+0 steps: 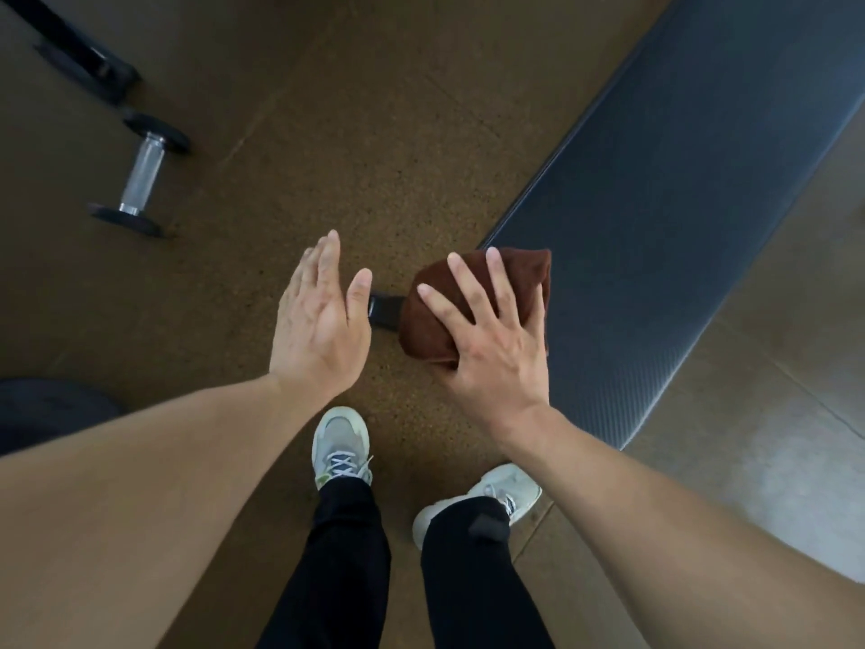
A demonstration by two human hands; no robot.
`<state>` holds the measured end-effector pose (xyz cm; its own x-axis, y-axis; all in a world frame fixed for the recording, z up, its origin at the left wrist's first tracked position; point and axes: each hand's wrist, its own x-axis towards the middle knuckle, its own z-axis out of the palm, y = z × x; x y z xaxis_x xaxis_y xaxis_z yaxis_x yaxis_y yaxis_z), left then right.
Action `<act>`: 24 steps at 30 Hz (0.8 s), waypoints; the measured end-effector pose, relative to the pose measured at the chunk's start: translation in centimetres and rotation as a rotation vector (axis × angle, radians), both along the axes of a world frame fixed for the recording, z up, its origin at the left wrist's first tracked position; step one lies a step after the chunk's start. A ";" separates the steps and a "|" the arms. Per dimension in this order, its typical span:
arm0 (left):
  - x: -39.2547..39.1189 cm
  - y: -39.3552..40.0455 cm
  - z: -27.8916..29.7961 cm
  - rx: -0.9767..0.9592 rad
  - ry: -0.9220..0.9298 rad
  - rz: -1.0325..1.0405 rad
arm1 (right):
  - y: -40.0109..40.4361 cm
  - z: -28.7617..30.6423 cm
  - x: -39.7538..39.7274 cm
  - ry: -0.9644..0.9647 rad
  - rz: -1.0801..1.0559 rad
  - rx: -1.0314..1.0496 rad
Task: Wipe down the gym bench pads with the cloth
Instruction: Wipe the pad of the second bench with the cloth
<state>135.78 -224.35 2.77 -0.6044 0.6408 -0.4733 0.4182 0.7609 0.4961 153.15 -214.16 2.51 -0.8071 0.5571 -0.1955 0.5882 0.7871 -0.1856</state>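
Likely soft and light, the brown cloth (421, 320) bunches best from above, as the right hand (496, 353) clasps it; left hand (318, 325), nine o'clock, splays empty.

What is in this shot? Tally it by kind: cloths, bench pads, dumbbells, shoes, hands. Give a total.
cloth: 1
bench pad: 1
dumbbell: 1
shoes: 2
hands, left hand and right hand: 2
Total: 7
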 end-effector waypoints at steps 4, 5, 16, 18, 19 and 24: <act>0.4 -0.3 1.3 -0.020 -0.041 -0.110 | -1.1 -0.3 4.3 0.016 0.206 0.099; 0.6 0.0 1.6 -0.021 -0.057 -0.146 | -1.2 -0.4 6.1 -0.010 0.276 0.137; 5.4 3.1 2.8 0.002 0.069 -0.856 | -3.2 -0.6 18.7 -0.084 0.161 0.244; 6.5 3.3 2.6 0.003 0.099 -0.937 | -3.9 -0.7 19.2 -0.066 0.092 0.242; 7.1 3.4 2.6 0.004 0.110 -0.963 | -4.1 -0.8 19.5 -0.062 0.067 0.235; 9.6 4.1 1.9 -0.053 0.130 -0.967 | -5.4 -0.8 21.3 -0.060 -0.077 0.108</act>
